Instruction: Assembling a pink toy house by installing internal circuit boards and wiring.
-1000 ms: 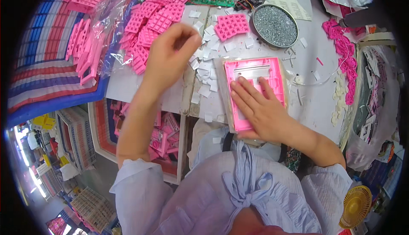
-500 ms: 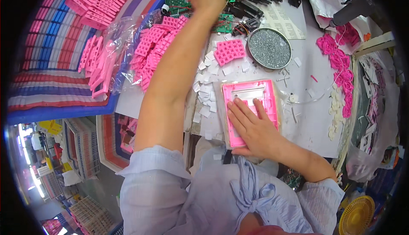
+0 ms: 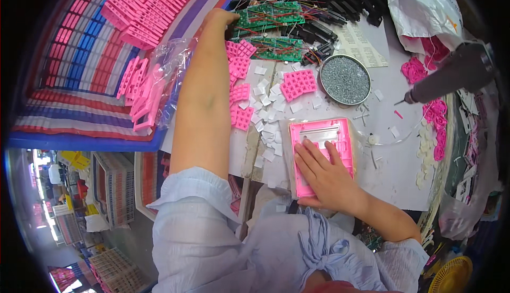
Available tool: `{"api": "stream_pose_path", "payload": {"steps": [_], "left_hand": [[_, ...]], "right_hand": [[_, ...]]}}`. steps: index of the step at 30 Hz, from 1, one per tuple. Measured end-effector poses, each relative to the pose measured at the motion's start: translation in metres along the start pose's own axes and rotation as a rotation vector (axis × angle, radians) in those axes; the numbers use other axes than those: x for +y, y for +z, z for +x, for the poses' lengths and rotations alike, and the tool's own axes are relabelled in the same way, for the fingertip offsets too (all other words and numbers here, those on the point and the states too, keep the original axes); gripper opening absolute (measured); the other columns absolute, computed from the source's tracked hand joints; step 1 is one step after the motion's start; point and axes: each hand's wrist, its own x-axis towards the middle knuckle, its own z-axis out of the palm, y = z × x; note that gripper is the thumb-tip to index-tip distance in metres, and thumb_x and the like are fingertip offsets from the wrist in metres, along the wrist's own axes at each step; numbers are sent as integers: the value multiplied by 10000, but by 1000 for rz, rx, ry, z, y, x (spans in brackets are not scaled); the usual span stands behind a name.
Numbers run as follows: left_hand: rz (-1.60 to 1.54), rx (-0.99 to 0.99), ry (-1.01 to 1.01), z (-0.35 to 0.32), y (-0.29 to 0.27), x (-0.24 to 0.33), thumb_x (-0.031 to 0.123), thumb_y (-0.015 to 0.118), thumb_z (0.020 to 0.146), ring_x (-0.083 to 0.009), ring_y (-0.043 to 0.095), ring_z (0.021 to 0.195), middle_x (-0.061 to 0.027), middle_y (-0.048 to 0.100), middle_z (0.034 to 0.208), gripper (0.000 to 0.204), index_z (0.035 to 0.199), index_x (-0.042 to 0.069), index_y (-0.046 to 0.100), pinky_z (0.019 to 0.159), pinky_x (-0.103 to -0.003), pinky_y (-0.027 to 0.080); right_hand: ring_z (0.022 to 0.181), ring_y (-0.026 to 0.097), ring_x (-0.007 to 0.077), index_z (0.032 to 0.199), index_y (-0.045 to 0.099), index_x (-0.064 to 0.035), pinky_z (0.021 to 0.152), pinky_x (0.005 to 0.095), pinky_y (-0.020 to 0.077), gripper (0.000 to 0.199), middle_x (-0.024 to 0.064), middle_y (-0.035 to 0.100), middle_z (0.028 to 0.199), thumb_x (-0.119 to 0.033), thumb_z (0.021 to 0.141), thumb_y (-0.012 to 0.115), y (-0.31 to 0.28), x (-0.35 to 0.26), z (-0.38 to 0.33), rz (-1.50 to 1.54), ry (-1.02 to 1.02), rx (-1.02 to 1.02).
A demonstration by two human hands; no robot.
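My left hand (image 3: 217,20) reaches far out to the left end of the stacked green circuit boards (image 3: 271,17) with their thin wires. Its fingers are mostly hidden, so whether it grips anything does not show. Flat on an open pink plastic casing (image 3: 348,157) lies my right hand (image 3: 330,180), fingers stretched out across its inner face. The casing has a silvery strip near its far end and rests on a pad wrapped in clear plastic. Pink rubber keypads (image 3: 240,67) are heaped beside my left forearm, which covers part of them.
A round tin of small screws (image 3: 345,79) stands beyond the casing, near a single pink keypad (image 3: 298,84). White paper squares (image 3: 270,133) lie scattered. A dark electric screwdriver (image 3: 446,75) hangs at the right. Pink casings fill a blue-edged basket (image 3: 87,141) at left.
My left hand has moved left from over the circuit boards to their left end. My right hand stays on the casing. The view has shifted, and the screwdriver appears lower and nearer.
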Motion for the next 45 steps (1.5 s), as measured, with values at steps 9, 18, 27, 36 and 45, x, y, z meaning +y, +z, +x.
{"api": "stream_pose_path", "payload": {"steps": [9, 18, 27, 36, 45], "left_hand": [[-75, -100, -48, 54, 26, -16, 523, 873, 641, -323, 616, 1250, -133, 708, 1253, 674, 1155, 104, 756, 1121, -597, 365], [-14, 330, 48, -66, -2, 56, 268, 719, 894, -377, 673, 1148, -168, 716, 1202, 300, 1126, 79, 747, 924, -492, 543], [-763, 920, 873, -200, -37, 22, 9, 689, 850, -336, 654, 843, -123, 696, 931, 73, 920, 21, 673, 790, -454, 522], [-360, 694, 1345, -350, -2, -29, -46, 725, 690, -340, 586, 1084, -97, 634, 1143, 372, 1027, 101, 666, 1001, -491, 416], [-1246, 153, 695, -409, -18, -70, 6, 688, 806, -226, 515, 1226, -122, 561, 1315, 375, 1176, -12, 629, 1056, -391, 381]], "right_hand": [[1526, 234, 351, 1473, 417, 52, 1183, 620, 224, 977, 212, 343, 1590, -619, 812, 676, 6, -4, -2, -30, -49, 30], [1528, 230, 350, 1479, 407, 54, 1180, 626, 234, 963, 203, 333, 1595, -588, 819, 689, 3, -2, -7, -28, -50, 77], [1374, 436, 348, 1388, 565, -73, 1121, 531, 362, 660, 188, 510, 1445, -400, 842, 739, -7, 22, -3, 311, -149, 416], [910, 652, 107, 1175, 628, -75, 764, 268, 508, 258, 30, 677, 1010, -220, 966, 667, -57, 53, 92, 1810, 109, 524], [793, 633, 68, 1040, 641, -56, 674, 241, 486, 128, -4, 676, 887, -149, 959, 673, -65, 43, 72, 1641, 2, 545]]}}
